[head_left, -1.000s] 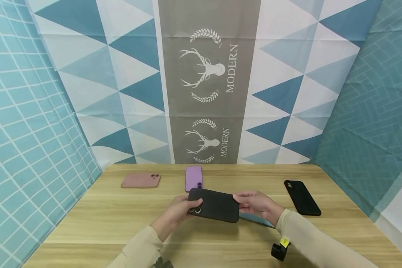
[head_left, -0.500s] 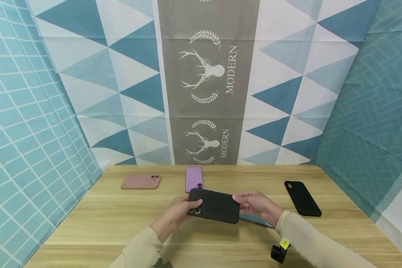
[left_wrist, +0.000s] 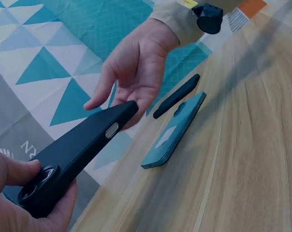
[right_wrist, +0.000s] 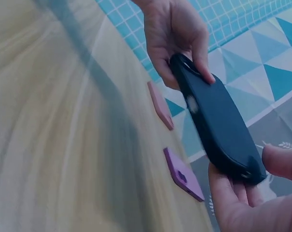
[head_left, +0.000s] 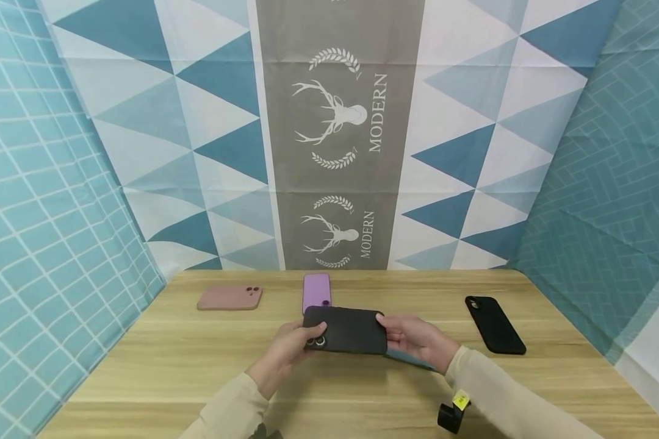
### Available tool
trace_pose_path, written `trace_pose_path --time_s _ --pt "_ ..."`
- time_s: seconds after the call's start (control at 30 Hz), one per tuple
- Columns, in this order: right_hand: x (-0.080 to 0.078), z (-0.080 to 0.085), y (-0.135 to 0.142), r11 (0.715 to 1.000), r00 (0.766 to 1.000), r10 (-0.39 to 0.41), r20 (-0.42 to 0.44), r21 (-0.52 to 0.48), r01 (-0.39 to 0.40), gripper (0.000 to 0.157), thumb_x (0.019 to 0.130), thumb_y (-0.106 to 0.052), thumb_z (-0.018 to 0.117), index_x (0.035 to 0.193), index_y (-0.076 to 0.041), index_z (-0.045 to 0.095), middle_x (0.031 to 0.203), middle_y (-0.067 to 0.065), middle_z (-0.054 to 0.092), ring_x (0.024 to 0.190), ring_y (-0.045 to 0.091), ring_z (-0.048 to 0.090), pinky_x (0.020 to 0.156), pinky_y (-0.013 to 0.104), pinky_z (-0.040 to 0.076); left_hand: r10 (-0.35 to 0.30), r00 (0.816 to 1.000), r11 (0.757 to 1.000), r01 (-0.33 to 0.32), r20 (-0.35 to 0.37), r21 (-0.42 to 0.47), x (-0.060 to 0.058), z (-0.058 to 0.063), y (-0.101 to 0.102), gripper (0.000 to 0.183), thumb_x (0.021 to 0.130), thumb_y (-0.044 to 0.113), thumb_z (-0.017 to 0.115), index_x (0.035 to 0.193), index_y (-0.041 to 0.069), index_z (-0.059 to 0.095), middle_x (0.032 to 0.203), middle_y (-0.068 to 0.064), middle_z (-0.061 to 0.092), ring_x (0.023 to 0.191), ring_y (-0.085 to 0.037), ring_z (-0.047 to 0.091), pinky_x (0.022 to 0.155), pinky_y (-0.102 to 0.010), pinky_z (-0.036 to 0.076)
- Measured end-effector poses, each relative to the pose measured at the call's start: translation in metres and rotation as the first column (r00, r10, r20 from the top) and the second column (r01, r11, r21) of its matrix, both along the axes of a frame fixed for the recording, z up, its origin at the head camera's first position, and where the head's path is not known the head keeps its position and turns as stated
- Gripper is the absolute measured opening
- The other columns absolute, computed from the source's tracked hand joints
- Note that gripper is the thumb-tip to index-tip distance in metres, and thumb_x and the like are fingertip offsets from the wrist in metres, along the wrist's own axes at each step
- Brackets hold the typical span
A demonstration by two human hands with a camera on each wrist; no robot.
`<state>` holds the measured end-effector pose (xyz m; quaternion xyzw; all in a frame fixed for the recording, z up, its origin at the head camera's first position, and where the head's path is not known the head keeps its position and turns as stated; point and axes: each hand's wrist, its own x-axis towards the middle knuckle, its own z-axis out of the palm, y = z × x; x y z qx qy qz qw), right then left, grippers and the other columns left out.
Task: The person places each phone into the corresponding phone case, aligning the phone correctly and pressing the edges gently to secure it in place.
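Observation:
A black phone case [head_left: 351, 330] is held by both hands above the table; whether a phone sits inside I cannot tell. My left hand [head_left: 288, 347] grips its camera end, thumb on the back beside the camera rings. At the opposite end my right hand [head_left: 417, 338] pinches the corner, thumb on top and fingers below. The right wrist view shows the case's side cutout [right_wrist: 191, 103] and the right thumb [right_wrist: 281, 162] at its edge. A teal-blue phone [left_wrist: 173, 130] lies on the table below the right hand, partly hidden in the head view.
On the wooden table [head_left: 198, 360] lie a pink phone [head_left: 229, 298] at back left, a purple phone [head_left: 316, 289] behind the held case, and another black phone case [head_left: 496, 325] at right. A patterned cloth [head_left: 335, 134] hangs behind the table.
Both hands have shifted slightly left with the black phone case. Its right end has risen a little, so it looks more level. The items on the table have stayed put.

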<state>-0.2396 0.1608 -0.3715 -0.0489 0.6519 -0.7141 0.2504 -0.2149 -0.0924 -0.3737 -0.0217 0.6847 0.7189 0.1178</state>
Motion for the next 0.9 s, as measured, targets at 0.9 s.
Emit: trace_pose_path --time_s 0.9 --pt "0.005 -0.003 -0.005 0.990 0.995 0.089 0.038 -0.110 -0.084 0.064 0.097 -0.016 0.056 0.145 0.013 0.024 0.109 0.000 0.067 0.096 0.007 0.068 0.092 0.023 0.055 -0.144 0.990 0.988 0.144 0.004 0.051 -0.008 0.007 -0.008 0.049 0.093 0.016 0.059 0.132 -0.011 0.046 0.105 -0.004 0.068 0.090 -0.008 0.065 0.092 -0.034 0.056"
